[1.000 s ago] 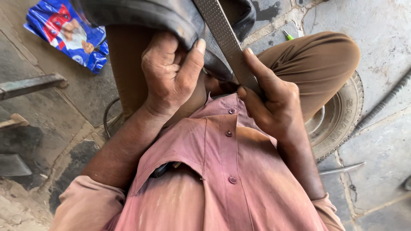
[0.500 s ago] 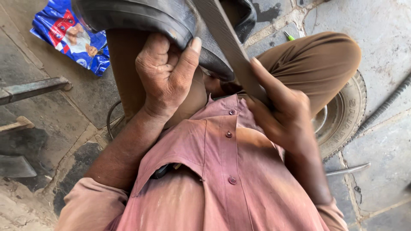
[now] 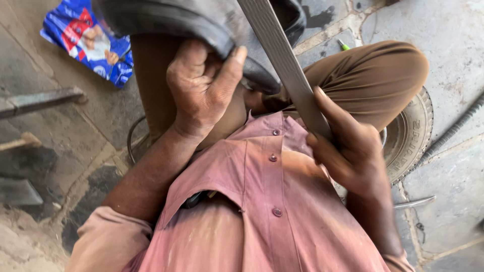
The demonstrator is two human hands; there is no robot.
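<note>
A black rubber tyre [image 3: 201,22] lies across my lap at the top of the head view. My left hand [image 3: 201,88] grips its lower edge, thumb hooked over the rubber. A long flat grey metal bar [image 3: 282,60] slants from the top middle down to the right. My right hand [image 3: 348,148] is closed around the bar's lower end. The bar's upper part runs over the tyre, out of the frame. My pink buttoned shirt [image 3: 262,201] fills the lower middle, and my brown trousers [image 3: 373,80] show at right.
I sit on a small wheel with a treaded tyre [image 3: 411,141] at right. A blue and red printed bag [image 3: 88,43] lies on the stone floor at upper left. A grey metal bar [image 3: 40,100] and a wooden handle [image 3: 17,143] lie at left. A ribbed hose [image 3: 454,128] crosses the right edge.
My right hand has slid down the flat bar toward my body. The left hand keeps its grip on the tyre edge. The camera has shifted slightly.
</note>
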